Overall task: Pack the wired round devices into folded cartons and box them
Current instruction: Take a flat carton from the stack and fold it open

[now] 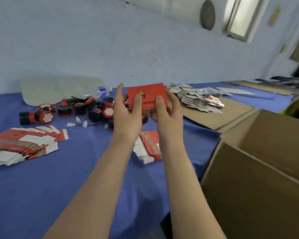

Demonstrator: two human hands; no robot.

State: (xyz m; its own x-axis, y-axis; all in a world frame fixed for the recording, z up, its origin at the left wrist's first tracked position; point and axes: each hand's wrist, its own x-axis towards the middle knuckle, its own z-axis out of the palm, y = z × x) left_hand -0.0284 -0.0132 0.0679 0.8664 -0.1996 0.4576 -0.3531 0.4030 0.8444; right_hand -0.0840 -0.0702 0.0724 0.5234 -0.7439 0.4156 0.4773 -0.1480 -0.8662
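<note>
Left hand [128, 116] and right hand [167, 112] pinch the carton [148, 94] left of the box [248, 178], probably closed, so lower it in flat.

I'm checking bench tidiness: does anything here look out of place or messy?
A bottle lies on its side behind the devices, not packing stock. The flat cartons at left lie in a loose fan; the pile at right is jumbled. The carton in the left hand and right hand looks intact.

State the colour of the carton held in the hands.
Red carton, with dark and yellow print; the head view shows it.
</note>
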